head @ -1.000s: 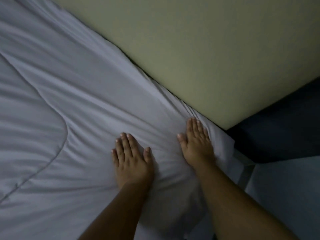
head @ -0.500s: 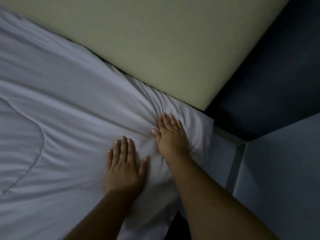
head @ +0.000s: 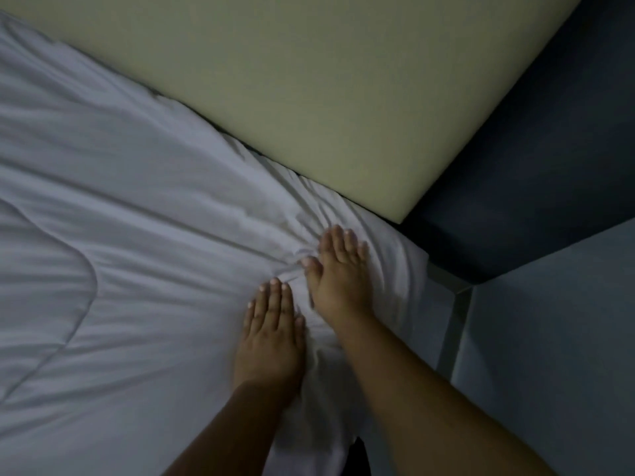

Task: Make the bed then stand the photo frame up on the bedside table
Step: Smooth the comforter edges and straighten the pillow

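Both hands flat on the white duvet (head: 144, 235) near the bed corner, fingers spread, gripping nothing. Left hand (head: 271, 334) sits just behind the right hand (head: 338, 280), by the headboard (head: 343, 91).

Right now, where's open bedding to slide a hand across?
Free: the broad white duvet left of the left hand, up to the headboard. Crowded: the bunched corner under the right hand, where both hands lie flat, close together.

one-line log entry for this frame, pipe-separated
stage: making bed | left hand: flat on duvet | right hand: flat on bunched corner by headboard | grip: none | photo frame: not in view
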